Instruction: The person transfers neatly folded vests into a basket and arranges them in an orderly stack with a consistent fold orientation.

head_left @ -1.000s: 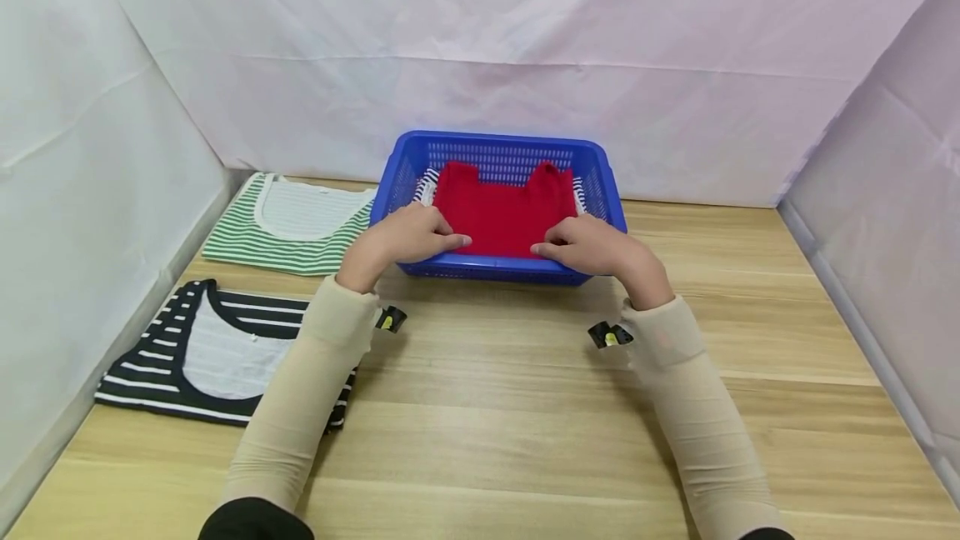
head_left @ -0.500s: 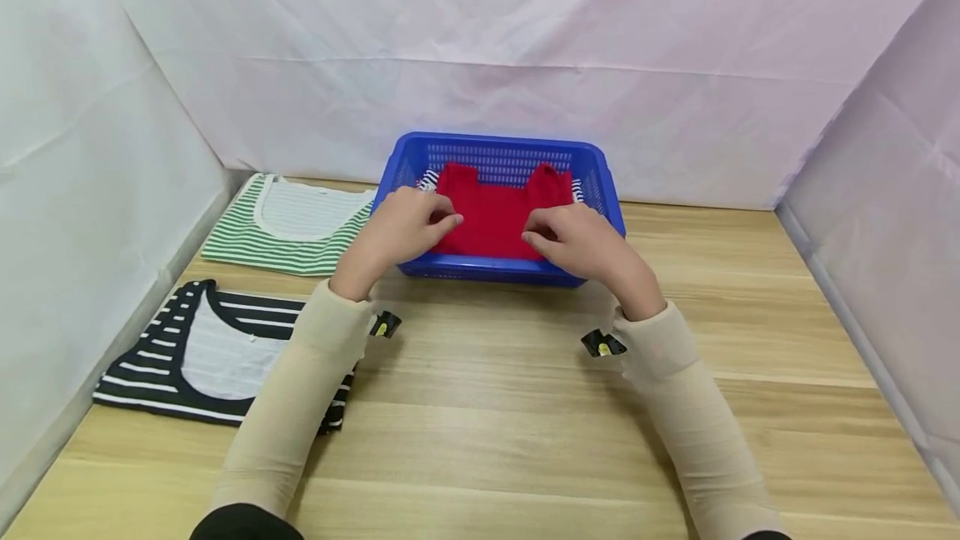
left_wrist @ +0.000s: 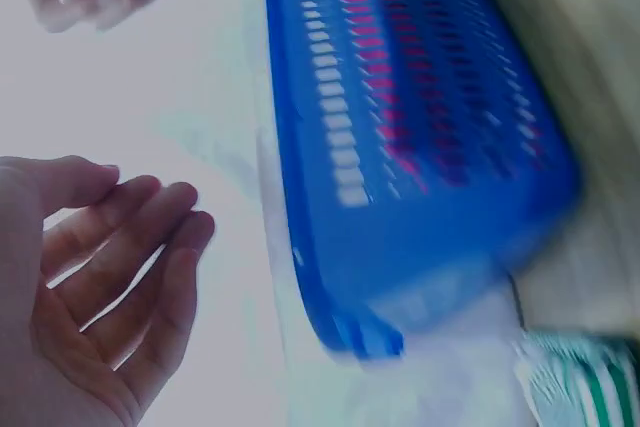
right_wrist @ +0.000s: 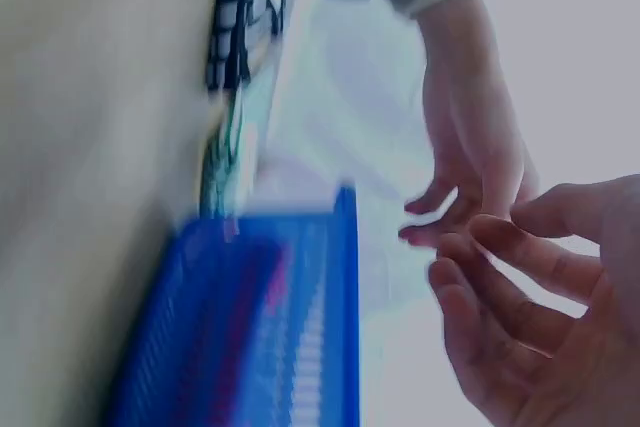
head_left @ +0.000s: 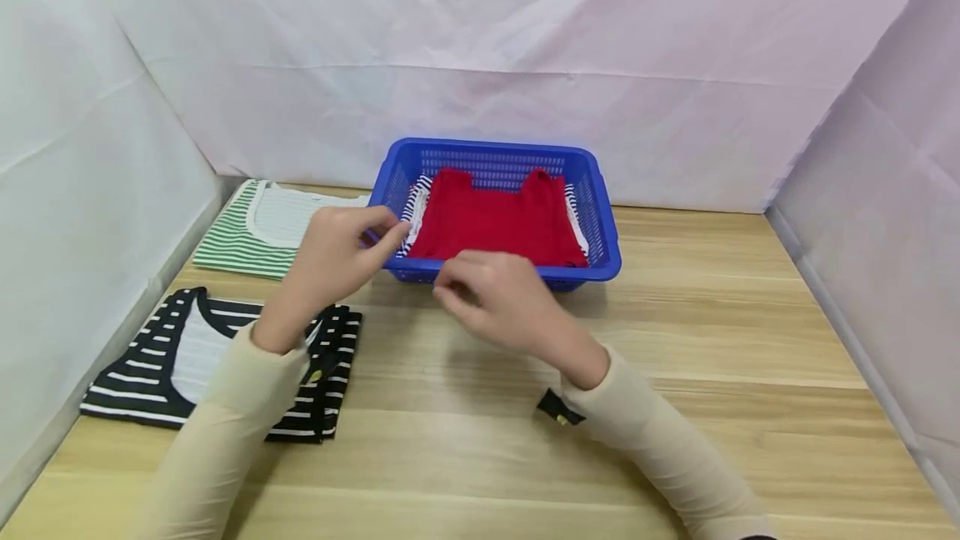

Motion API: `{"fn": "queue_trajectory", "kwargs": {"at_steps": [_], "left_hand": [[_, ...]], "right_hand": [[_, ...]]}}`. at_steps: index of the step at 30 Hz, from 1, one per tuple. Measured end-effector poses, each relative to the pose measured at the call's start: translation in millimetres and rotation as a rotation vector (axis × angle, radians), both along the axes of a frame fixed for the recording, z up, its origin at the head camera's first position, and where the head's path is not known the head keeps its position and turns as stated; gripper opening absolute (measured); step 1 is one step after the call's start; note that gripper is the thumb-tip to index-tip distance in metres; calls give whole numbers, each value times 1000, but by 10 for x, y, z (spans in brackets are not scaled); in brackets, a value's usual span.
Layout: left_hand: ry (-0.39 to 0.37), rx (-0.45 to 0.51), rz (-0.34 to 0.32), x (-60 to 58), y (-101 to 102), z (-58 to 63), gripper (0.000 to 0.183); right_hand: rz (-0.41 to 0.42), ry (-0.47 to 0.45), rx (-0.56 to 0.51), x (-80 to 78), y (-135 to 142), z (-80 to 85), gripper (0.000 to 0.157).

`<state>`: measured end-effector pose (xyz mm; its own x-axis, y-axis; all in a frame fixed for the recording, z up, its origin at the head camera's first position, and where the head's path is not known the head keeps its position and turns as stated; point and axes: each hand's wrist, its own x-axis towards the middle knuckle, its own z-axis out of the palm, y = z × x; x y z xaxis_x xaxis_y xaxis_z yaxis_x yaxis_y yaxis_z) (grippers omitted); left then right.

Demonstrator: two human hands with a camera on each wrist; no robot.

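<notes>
A red folded top [head_left: 495, 227] lies in the blue plastic basket [head_left: 495, 273], over a striped garment [head_left: 416, 207] that shows at both sides. My left hand [head_left: 333, 261] hovers left of the basket's front corner, fingers loosely bent with nothing in them. In front of the basket's near rim is my right hand [head_left: 495, 298], also holding nothing, its fingers relaxed. Left of the basket lies a green-and-white striped top [head_left: 247, 248], partly behind my left hand. Nearer, a folded black-and-white striped top [head_left: 150, 373] is partly covered by my left forearm.
White cloth walls [head_left: 480, 32] enclose the wooden table [head_left: 712, 332] at the back and both sides. The basket stands near the back cloth. Small black wrist-worn pieces [head_left: 560, 408] stick out below my sleeves.
Both hands have drawn back from the red top and moved left and nearer. The red top stays in the basket, more of it now uncovered.
</notes>
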<state>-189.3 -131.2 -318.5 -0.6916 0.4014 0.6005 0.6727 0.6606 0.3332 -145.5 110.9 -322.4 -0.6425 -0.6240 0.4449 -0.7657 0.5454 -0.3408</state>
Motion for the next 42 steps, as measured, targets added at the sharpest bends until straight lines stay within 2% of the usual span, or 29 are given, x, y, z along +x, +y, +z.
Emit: {"fn": "queue_trajectory", "kwargs": {"at_steps": [3, 5, 10, 15, 17, 21, 25, 28, 30, 34, 40, 42], "left_hand": [[-15, 34, 31, 69, -249, -68, 17], [-31, 31, 74, 96, -426, -130, 16], [-120, -74, 192, 126, -876, -252, 14], [-256, -162, 307, 179, -1320, -333, 19], [-304, -168, 343, 198, -1483, -392, 25], [-376, -145, 368, 251, -1792, -541, 44], [-464, -187, 405, 351, -2100, -638, 57], [-524, -239, 428, 383, -2276, -677, 63], [-536, -257, 422, 377, -2362, -705, 65], [-587, -292, 416, 363, -2504, -751, 72], [-787, -388, 449, 338, -2677, -707, 88], [-828, -406, 460, 320, -2718, -680, 91]], "right_hand": [[61, -203, 11, 90, -160, -63, 12], [77, -338, 9, 123, -248, -116, 16], [93, -613, -47, 181, -409, -262, 31], [75, -819, -158, 213, -569, -408, 44], [57, -878, -210, 220, -638, -475, 48], [28, -1013, -245, 258, -743, -577, 58], [60, -1227, -317, 341, -842, -643, 69], [62, -1374, -405, 386, -931, -673, 71], [41, -1430, -446, 391, -987, -690, 70], [-4, -1476, -542, 366, -1098, -707, 65], [-141, -1472, -752, 361, -1259, -717, 62], [-166, -1477, -818, 363, -1294, -720, 59]]}}
